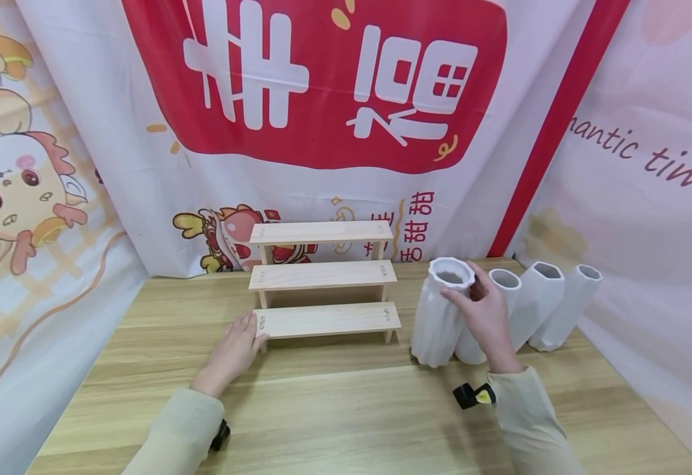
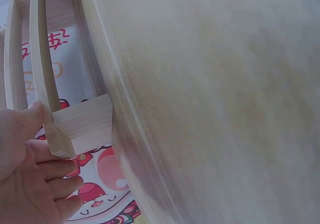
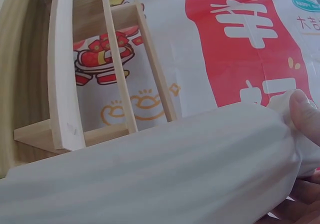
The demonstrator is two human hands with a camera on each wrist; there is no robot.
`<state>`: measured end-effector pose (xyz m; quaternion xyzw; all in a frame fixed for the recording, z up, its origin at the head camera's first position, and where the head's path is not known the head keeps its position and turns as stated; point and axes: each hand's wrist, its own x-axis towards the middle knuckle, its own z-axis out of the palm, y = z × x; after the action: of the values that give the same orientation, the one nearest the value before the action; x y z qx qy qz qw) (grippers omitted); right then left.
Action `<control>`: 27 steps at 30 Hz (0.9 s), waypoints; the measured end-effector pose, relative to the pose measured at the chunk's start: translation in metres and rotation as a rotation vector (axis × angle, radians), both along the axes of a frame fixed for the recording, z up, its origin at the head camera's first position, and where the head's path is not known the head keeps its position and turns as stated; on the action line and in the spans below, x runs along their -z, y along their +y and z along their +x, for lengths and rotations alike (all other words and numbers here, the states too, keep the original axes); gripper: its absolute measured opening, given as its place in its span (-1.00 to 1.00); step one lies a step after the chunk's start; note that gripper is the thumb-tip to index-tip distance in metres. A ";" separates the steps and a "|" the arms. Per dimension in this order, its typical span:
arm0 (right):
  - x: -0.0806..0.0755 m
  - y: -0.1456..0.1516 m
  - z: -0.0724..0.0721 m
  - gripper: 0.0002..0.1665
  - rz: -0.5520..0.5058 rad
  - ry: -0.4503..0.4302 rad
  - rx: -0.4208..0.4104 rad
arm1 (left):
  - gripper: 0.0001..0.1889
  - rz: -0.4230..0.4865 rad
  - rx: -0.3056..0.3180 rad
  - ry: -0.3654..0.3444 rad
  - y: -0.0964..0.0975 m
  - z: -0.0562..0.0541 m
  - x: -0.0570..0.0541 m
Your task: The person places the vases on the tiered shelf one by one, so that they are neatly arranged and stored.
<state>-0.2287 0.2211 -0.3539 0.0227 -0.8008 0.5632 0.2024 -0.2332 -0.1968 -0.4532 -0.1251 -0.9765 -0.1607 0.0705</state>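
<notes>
- Left hand (image 1: 233, 349), curled, grips the three-tier wooden shelf (image 1: 322, 276).
- Right of the shelf, the right hand (image 1: 488, 320), half-closed, clasps a fluted white vase (image 1: 437, 323), from here seemingly standing.
- Farther right, three more white vases (image 1: 537, 305).

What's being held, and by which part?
The right hand grips a white, fluted, ceramic-looking vase by its neck; the left hand holds the pale wooden three-step stand at its lowest step's left end.
</notes>
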 end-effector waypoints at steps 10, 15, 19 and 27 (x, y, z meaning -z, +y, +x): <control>-0.012 -0.007 0.003 -0.12 0.017 -0.033 0.000 | -0.38 0.002 -0.005 -0.003 0.000 0.000 0.000; -0.018 -0.012 0.004 -0.12 0.022 -0.014 0.001 | -0.37 0.010 -0.008 -0.006 -0.001 -0.001 0.002; -0.022 -0.017 0.003 -0.12 0.023 -0.004 -0.002 | -0.37 0.012 -0.007 -0.008 -0.001 -0.001 0.003; -0.032 -0.027 0.001 -0.14 0.024 0.059 -0.026 | -0.37 0.013 -0.003 -0.009 0.000 0.000 0.001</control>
<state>-0.2278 0.1946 -0.3220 0.0522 -0.8008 0.5554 0.2181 -0.2337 -0.1970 -0.4539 -0.1223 -0.9760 -0.1674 0.0673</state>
